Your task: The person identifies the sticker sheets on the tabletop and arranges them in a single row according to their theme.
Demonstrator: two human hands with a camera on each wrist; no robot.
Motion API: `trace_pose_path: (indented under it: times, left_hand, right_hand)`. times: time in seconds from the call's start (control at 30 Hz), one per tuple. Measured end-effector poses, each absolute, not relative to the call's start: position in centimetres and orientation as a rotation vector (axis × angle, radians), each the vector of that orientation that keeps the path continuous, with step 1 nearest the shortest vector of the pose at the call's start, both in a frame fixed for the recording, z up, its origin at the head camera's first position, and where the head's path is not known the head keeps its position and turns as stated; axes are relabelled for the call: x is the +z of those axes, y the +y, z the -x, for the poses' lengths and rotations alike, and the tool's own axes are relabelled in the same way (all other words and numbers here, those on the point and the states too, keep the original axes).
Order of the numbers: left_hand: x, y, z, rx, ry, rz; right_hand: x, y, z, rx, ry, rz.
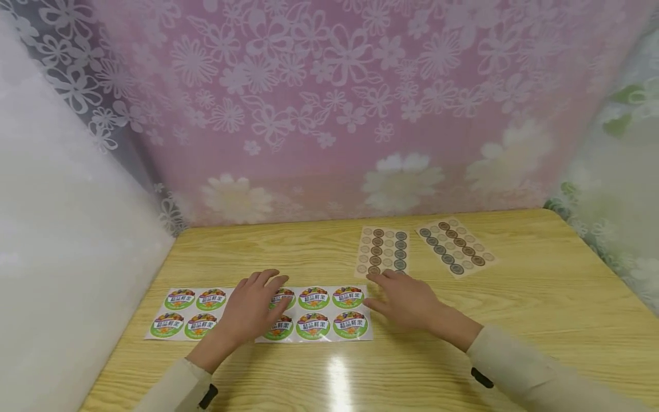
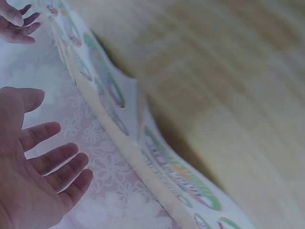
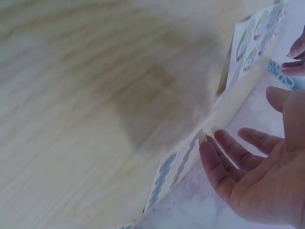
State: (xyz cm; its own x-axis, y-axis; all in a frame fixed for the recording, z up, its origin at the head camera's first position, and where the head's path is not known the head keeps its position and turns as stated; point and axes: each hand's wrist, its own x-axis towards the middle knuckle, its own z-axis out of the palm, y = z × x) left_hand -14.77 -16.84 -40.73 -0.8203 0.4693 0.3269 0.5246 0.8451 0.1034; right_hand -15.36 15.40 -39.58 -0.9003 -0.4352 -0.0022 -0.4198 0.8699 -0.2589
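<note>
Hovering over glossy round stickers (image 1: 313,326), left grip (image 1: 248,309), woodgrain table (image 1: 412,372)

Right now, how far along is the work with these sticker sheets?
Done, it seems: the two fruit-label sheets lie side by side in a row.
In hand: the left hand is over their adjoining ends, the right hand at their right end; neither visibly grips anything.
Possibly left: the two round-seal sheets farther back, set at different angles, if they need lining up.
</note>
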Motion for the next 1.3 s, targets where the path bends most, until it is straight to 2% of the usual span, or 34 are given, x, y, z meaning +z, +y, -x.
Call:
trace_pose_path:
  times: [0.67, 1.1, 1.3]
  left_hand:
    - [-39.3, -13.4, 17.8, -0.443, -2.694, 0.847]
    - [-38.4, -11.2, 19.3, -0.269, -2.805, 0.816]
    - [-38.4, -10.1, 20.3, -0.273, -2.823, 0.82]
  right_hand:
    - [-37.7, 20.7, 17.4, -0.564, 3.07, 0.713]
    - [-37.5, 23.4, 18.9, -0.286, 3.161, 0.676]
    - [-37.8, 24.4, 19.8, -0.344, 3.127, 0.618]
